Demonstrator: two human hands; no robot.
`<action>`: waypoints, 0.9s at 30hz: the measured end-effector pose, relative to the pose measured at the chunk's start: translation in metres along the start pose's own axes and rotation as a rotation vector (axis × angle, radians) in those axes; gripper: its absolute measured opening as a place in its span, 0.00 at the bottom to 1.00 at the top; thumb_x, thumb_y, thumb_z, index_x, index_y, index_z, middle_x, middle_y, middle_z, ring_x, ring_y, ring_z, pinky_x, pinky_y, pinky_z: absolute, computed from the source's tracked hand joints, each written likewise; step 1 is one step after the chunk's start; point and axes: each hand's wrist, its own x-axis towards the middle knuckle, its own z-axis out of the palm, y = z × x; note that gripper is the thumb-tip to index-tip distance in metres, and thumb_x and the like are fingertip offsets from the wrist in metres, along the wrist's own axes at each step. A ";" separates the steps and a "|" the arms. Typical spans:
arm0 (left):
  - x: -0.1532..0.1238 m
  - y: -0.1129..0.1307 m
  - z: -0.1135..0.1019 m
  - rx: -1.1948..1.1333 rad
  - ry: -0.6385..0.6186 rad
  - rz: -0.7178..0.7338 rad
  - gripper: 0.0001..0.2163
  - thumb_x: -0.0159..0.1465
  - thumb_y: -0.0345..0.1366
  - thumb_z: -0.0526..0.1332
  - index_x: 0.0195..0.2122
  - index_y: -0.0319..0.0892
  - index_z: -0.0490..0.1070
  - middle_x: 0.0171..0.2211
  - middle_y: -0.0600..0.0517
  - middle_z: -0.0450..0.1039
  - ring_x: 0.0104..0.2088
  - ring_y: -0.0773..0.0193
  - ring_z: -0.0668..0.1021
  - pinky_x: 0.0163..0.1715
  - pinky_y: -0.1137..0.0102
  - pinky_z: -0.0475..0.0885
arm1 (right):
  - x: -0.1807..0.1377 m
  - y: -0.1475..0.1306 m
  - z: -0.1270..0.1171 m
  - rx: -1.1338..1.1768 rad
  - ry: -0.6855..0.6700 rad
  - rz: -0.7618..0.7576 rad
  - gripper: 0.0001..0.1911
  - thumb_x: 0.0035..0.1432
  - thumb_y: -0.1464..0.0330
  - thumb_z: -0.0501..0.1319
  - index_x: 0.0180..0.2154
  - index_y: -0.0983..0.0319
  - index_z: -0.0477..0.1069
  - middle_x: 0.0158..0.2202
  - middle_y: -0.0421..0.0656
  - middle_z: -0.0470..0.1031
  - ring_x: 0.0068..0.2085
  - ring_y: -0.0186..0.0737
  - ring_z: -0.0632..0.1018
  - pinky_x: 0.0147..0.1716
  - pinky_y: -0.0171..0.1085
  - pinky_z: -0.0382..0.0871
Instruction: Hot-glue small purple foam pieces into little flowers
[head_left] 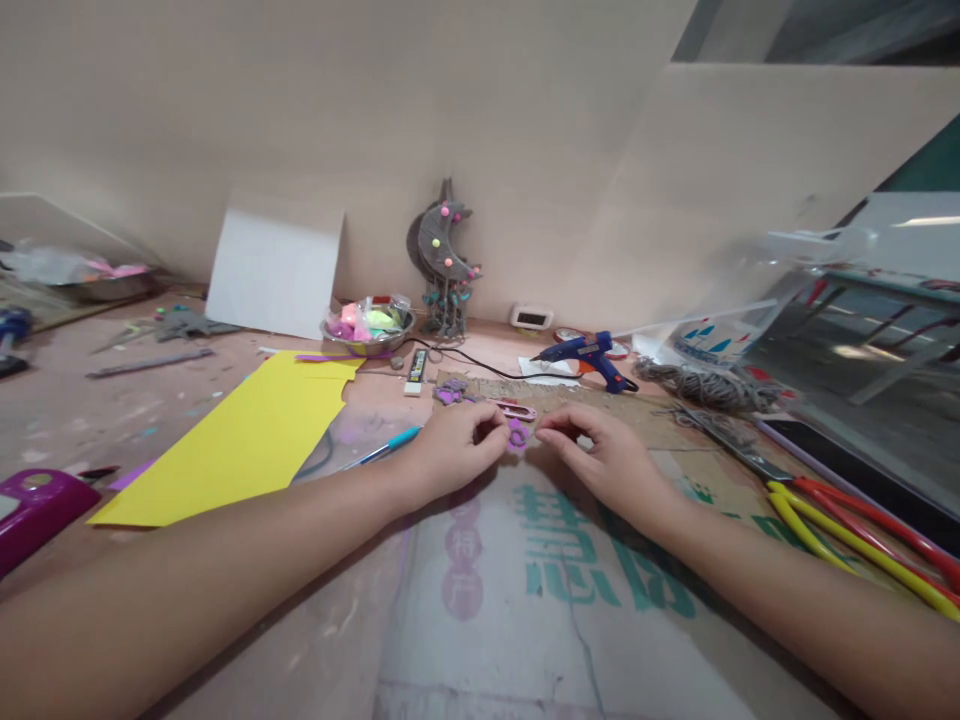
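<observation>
My left hand (466,445) is closed in a pinch, its fingertips at the edge of a small purple cutout (517,436) with a grey yarn outline. Just right of the cutout, my right hand (589,448) has thumb and forefinger pressed together; whatever is between them is too small to make out. Both hands hover low over a printed cardboard sheet (495,640). Behind the left hand lies another purple piece edged in grey (452,391). A pink craft knife (516,410) rests beyond the cutout.
Yellow paper (232,440) and a blue pen (386,446) lie left. A blue glue gun (589,352), a bowl of coloured clay (371,322) and a grey moon ornament (442,245) stand behind. Scissors (795,490), grey yarn (709,385) and a phone (855,475) are right.
</observation>
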 end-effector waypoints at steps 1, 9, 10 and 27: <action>0.000 0.000 0.000 0.006 -0.004 0.005 0.08 0.60 0.35 0.52 0.28 0.40 0.68 0.26 0.54 0.70 0.29 0.66 0.71 0.30 0.73 0.63 | 0.000 0.000 0.000 -0.002 -0.006 -0.002 0.07 0.57 0.67 0.57 0.31 0.62 0.72 0.31 0.43 0.76 0.33 0.38 0.75 0.35 0.36 0.67; -0.001 0.001 0.000 0.033 -0.013 0.012 0.08 0.60 0.34 0.51 0.27 0.40 0.67 0.26 0.54 0.70 0.28 0.67 0.71 0.30 0.73 0.63 | 0.000 0.001 -0.001 -0.039 -0.022 -0.016 0.08 0.56 0.65 0.58 0.32 0.62 0.74 0.27 0.42 0.72 0.28 0.36 0.71 0.29 0.35 0.63; -0.001 0.001 0.000 0.037 -0.012 0.016 0.08 0.60 0.34 0.52 0.27 0.40 0.67 0.26 0.54 0.70 0.28 0.67 0.71 0.30 0.73 0.63 | -0.001 0.000 -0.001 -0.042 -0.022 -0.022 0.08 0.56 0.65 0.58 0.31 0.62 0.74 0.26 0.41 0.71 0.28 0.36 0.70 0.29 0.35 0.63; -0.001 -0.004 0.003 0.022 -0.030 0.046 0.11 0.63 0.38 0.51 0.30 0.39 0.69 0.27 0.53 0.71 0.28 0.67 0.71 0.28 0.74 0.63 | 0.001 0.000 0.002 0.165 -0.158 0.154 0.12 0.55 0.62 0.58 0.31 0.63 0.75 0.28 0.43 0.75 0.29 0.37 0.73 0.29 0.35 0.65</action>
